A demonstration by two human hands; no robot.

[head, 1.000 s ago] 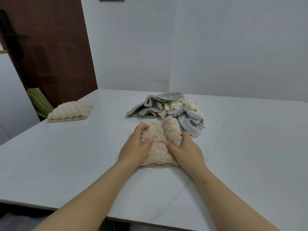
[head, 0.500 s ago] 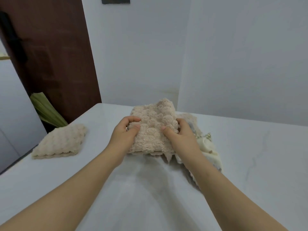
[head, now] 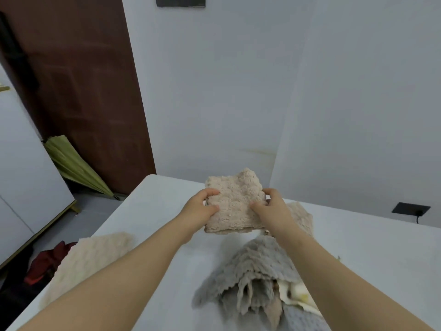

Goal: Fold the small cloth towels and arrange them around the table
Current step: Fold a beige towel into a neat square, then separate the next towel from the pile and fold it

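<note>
White walls and a dark brown door (head: 83, 91) stand behind the pale table (head: 155, 211), with a folded green umbrella (head: 71, 163) leaning in the corner by the door. A second ago the beige fleece towel (head: 235, 204) lay flat on the table under both hands, beside the heap; now it is off the surface, folded into a small thick square and held up over the far half of the table. I judge that the folding of this piece is done and that placing it comes next. The left hand (head: 200, 207) grips the towel's left edge and the right hand (head: 270, 209) its right edge. On each side the thumb lies on the near face and the curled fingertips (head: 211, 191) hook over the edge, so the cloth hangs between the two hands with its lower hem free. Below the forearms lies the heap of unfolded towels (head: 257, 278), grey on top with cream and beige beneath. An already folded beige towel (head: 95, 254) rests near the table's left edge, well apart from the held one.
</note>
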